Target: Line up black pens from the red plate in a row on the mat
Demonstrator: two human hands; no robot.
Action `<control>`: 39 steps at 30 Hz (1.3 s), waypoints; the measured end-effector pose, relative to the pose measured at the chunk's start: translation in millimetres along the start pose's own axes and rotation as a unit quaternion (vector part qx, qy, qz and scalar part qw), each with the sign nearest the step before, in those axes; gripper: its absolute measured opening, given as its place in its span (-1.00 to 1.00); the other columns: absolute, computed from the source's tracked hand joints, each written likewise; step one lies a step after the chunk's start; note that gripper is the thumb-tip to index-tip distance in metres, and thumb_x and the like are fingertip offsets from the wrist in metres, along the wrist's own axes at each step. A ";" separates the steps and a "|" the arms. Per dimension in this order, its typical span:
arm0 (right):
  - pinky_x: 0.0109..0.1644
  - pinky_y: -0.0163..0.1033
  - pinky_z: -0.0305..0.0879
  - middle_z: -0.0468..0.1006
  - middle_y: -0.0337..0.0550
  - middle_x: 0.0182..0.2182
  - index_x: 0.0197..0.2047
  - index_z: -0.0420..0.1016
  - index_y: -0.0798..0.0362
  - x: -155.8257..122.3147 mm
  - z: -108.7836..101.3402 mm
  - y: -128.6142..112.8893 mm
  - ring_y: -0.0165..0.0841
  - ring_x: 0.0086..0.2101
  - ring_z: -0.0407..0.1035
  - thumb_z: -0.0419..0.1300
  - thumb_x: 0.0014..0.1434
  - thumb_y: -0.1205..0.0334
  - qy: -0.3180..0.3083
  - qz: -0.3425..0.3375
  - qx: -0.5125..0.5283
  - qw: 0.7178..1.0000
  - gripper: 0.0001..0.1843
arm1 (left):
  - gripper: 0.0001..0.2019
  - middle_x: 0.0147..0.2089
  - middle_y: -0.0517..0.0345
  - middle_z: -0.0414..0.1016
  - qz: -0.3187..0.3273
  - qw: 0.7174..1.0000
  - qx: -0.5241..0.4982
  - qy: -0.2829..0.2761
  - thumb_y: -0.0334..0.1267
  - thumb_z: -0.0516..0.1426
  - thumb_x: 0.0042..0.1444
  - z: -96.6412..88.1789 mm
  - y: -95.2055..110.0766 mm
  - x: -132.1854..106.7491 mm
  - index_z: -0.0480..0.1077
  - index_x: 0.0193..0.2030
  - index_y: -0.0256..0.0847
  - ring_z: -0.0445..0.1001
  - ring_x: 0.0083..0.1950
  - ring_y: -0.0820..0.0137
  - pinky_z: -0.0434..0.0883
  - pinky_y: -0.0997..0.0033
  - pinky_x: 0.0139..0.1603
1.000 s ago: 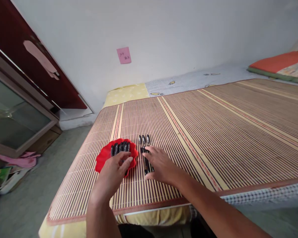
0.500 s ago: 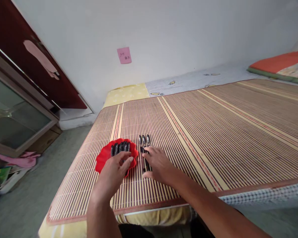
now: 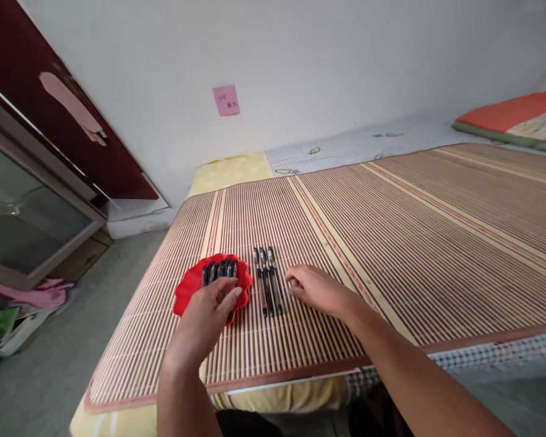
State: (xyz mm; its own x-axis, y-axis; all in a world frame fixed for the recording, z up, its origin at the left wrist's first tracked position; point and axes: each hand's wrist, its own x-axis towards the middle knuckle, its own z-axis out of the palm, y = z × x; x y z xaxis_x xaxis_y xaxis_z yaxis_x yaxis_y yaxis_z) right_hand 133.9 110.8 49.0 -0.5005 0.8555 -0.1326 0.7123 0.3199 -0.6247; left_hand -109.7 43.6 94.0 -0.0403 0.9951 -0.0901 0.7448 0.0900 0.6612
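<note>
Three capped black pens (image 3: 268,282) lie side by side on the slatted bamboo mat (image 3: 327,285), their caps toward the wall. To their left, a red scalloped plate (image 3: 188,291) holds several more black pens (image 3: 219,271) in a row. My left hand (image 3: 212,306) rests over those pens with its fingers curled around them, hiding their lower ends. Just right of the three pens, my right hand (image 3: 312,288) is apart from them. Its fingers are curled in, and nothing shows in them.
The mat covers a bed with a yellow and checked sheet (image 3: 230,173). Folded orange bedding (image 3: 505,112) lies at the far right. A pink note (image 3: 226,100) is on the wall. At left stand a glass-panelled cabinet (image 3: 22,212) and a dark red door (image 3: 86,121).
My right hand has moved off the three pens to the right, and its fingers have curled in. The pens now lie uncovered. My left hand has stayed over the plate.
</note>
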 end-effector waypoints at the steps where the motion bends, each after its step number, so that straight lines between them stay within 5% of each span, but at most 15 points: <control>1: -0.17 -0.18 0.30 0.59 -0.06 -0.17 -0.10 0.55 0.08 0.2 2.3 -0.2 -0.25 -0.21 0.47 0.22 0.26 0.31 0.002 -0.005 0.004 1.000 -0.85 | -0.60 -0.05 0.06 0.65 0.002 1.000 -0.002 0.000 0.04 0.06 0.28 0.0 0.1 0.2 0.53 0.06 -0.12 0.56 -0.03 0.17 0.42 0.10 0.04; 11: -0.05 -0.15 0.35 0.57 0.04 0.01 0.08 0.55 0.11 1.2 10.6 0.5 -0.18 -0.04 0.47 0.28 0.22 0.32 -0.013 0.000 -0.002 1.000 -0.66 | -0.60 -0.15 0.11 0.64 -0.008 1.000 -0.002 0.005 0.06 0.06 0.28 0.6 -0.2 1.0 0.52 0.06 -0.10 0.55 -0.10 0.19 0.42 0.13 -0.02; 39: -0.07 -0.17 0.33 0.56 0.05 0.01 0.03 0.56 0.12 1.3 18.5 -9.3 -0.14 -0.03 0.48 0.32 0.23 0.30 -0.015 -0.019 -0.051 0.998 -0.71 | -0.59 -0.14 0.10 0.67 -0.025 0.999 -0.033 0.029 0.11 0.09 0.23 -6.5 -15.4 -0.5 0.53 0.03 -0.09 0.62 -0.13 0.16 0.49 0.11 -0.08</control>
State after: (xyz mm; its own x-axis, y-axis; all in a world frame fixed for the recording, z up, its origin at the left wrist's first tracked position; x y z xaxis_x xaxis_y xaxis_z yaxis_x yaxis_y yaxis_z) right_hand 117.4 101.4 40.5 -0.5416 0.8299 -0.1337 0.7378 0.3931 -0.5487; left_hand -125.5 42.0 88.8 -0.1151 0.9899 -0.0823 0.6951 0.1395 0.7053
